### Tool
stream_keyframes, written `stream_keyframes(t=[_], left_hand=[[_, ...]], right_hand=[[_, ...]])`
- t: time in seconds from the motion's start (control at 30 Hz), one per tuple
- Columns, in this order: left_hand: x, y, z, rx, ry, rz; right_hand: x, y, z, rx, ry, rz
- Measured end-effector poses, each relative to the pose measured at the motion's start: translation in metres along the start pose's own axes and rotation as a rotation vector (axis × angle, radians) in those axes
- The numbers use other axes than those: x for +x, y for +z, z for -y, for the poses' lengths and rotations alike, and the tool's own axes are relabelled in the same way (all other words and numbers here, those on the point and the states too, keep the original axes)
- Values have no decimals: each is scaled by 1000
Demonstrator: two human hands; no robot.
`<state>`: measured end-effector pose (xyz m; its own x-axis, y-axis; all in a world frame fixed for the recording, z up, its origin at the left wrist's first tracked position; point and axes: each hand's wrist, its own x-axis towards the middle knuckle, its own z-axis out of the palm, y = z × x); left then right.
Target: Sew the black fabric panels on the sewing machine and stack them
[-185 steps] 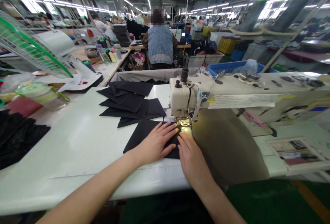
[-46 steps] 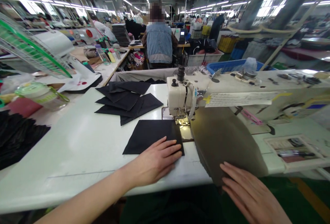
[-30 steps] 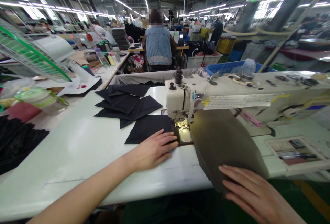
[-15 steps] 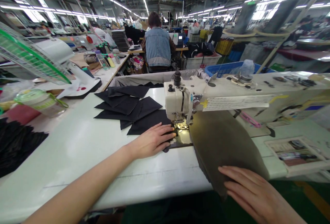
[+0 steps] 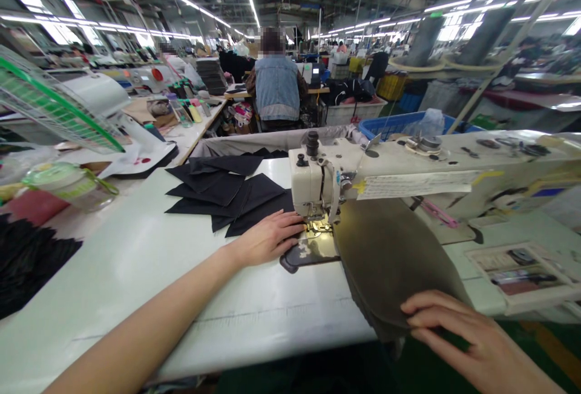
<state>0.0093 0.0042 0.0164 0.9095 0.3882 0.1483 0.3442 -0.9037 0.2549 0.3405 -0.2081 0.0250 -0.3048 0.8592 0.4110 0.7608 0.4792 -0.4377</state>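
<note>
My left hand [image 5: 267,238] lies with its fingers stretched out on a black fabric piece [image 5: 290,203], just left of the presser foot [image 5: 319,224] of the sewing machine [image 5: 313,173]. A stack of dark olive fabric panels [image 5: 390,255] with a rounded outline rests right of the needle, its lower end overhanging the table's front edge. Thumb and fingers of my right hand [image 5: 449,330] pinch the lower right edge of the top panel. Several pointed black fabric pieces [image 5: 213,187] overlap on the table left of the machine head.
A white fan with a green rim [image 5: 68,103] stands at the left, near a lidded container [image 5: 68,179] and a dark fabric pile [image 5: 31,261]. A small parts tray [image 5: 521,273] is set into the table at right. A blue basket [image 5: 385,124] and a seated person [image 5: 276,88] are beyond.
My right hand has gone from lying spread at the panels' edge to pinching the top panel, whose lower edge now shows apart from those below. My left hand has shifted slightly left.
</note>
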Motion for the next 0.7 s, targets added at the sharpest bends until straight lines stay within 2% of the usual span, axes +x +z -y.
stream_keyframes(t=[0.23, 0.43, 0.5, 0.57, 0.63, 0.7], left_hand=[[0, 1, 0, 24, -30, 17], [-2, 5, 2, 13, -45, -17], [-2, 6, 1, 11, -57, -24], [-2, 6, 2, 5, -62, -34], [0, 6, 6, -1, -58, -38], [3, 5, 12, 25, -110, -24]], right_hand=[[-1, -7, -5, 181, 262, 16], [-9, -1, -20, 259, 288, 104], [-8, 1, -19, 254, 292, 89], [-6, 0, -14, 144, 323, -8], [-4, -2, -4, -49, 329, -200], [-1, -4, 9, -234, 262, -372]])
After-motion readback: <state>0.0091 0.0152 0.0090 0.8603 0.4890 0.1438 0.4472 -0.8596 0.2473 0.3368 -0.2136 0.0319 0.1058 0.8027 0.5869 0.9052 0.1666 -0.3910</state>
